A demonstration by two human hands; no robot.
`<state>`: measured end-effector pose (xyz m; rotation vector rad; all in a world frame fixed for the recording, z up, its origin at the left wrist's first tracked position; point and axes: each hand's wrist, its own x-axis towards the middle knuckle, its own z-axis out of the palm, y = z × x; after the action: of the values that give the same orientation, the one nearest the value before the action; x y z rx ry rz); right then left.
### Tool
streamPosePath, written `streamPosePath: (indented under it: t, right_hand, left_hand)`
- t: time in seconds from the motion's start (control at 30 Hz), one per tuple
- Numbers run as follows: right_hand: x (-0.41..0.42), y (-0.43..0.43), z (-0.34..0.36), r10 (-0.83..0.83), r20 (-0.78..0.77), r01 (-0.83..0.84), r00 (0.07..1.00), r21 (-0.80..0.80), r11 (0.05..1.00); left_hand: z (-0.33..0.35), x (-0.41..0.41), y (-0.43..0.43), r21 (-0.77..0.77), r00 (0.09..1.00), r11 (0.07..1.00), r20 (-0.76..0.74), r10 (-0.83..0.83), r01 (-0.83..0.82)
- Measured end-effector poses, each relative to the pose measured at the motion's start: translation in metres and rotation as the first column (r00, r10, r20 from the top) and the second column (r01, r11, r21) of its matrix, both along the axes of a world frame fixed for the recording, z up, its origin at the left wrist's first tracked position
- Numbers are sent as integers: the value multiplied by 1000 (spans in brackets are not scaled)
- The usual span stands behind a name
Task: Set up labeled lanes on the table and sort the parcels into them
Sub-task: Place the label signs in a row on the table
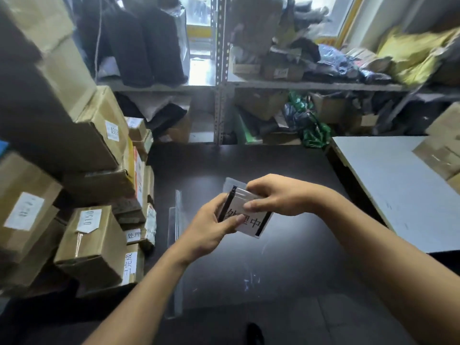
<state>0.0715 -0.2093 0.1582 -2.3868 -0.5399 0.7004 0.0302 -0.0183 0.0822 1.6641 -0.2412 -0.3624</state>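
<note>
Both hands are closed on one white label card (251, 217) with black side bars, held just above the middle of the dark surface (286, 165); the left hand (214, 227) pinches its near-left edge with the thumb across the print, and the right hand (276, 195) grips its far edge from above. The card reads 处理中, partly covered by the thumbs. A clear plastic sleeve or stand appears to lie behind it, though I cannot tell whether the card is going in or coming out.

Risks, as I judge them: the card could bend or crease if forced against the sleeve at an angle; the clear strips (177, 215) lying on the surface just left of the hands are hard to see against the dark top and could be knocked or swept off; the stacked parcels (92, 245) at the left edge lean close to the working area, so a careless elbow might topple one; a label set in the wrong lane would missort everything after it.

Readable writing: a near brown parcel bears 0150; a higher box (107, 130) bears 0332, the last digit uncertain; small tags (134, 236) on the stack's side read 处理 (cut off) and, lower, 已完成, its first character only partly legible; other labels are too blurred.
</note>
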Motion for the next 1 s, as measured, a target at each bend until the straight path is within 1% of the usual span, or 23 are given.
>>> streamPosePath:
  t: [0.1, 0.17, 0.3, 0.43, 0.6, 0.7, 0.8, 0.9, 0.97, 1.0]
  right_hand:
    - [5, -25, 2, -105, -130, 125, 986, 160, 979]
    - [11, -41, 1, -125, -190, 169, 974, 243, 955]
    - [32, -69, 2, -163, -225, 235, 961, 349, 907]
    - [55, -91, 11, -198, -206, 266, 958, 395, 879]
    - [82, -115, 17, -208, -209, 277, 955, 389, 878]
    - [97, -126, 14, -218, -179, 269, 959, 341, 901]
    - [118, -143, 11, -265, -38, 266, 964, 242, 933]
    - [149, -168, 0, -272, 151, 268, 950, 46, 962]
    - [173, -189, -16, -244, 262, 280, 934, -111, 954]
    - [186, -201, -26, -238, 291, 295, 927, -170, 940]
  left_hand:
    - [-2, -2, -10, -58, 999, 998, -33, 18, -20]
    - [-6, -2, -20, -79, 999, 996, -32, 38, -41]
    - [-9, 2, -46, -140, 999, 990, -37, 16, -21]
    - [-7, 14, -67, -158, 1000, 987, -25, 18, -22]
    - [-5, 34, -85, -177, 999, 984, -5, 38, -38]
    - [-9, 44, -89, -178, 999, 983, -10, 42, -43]
    - [-17, 57, -93, -162, 998, 985, -34, 56, -61]
    - [-30, 72, -99, -121, 995, 988, -53, 89, -95]
    - [-38, 84, -106, -90, 992, 989, -50, 115, -119]
    - [-40, 91, -112, -84, 990, 988, -63, 124, -129]
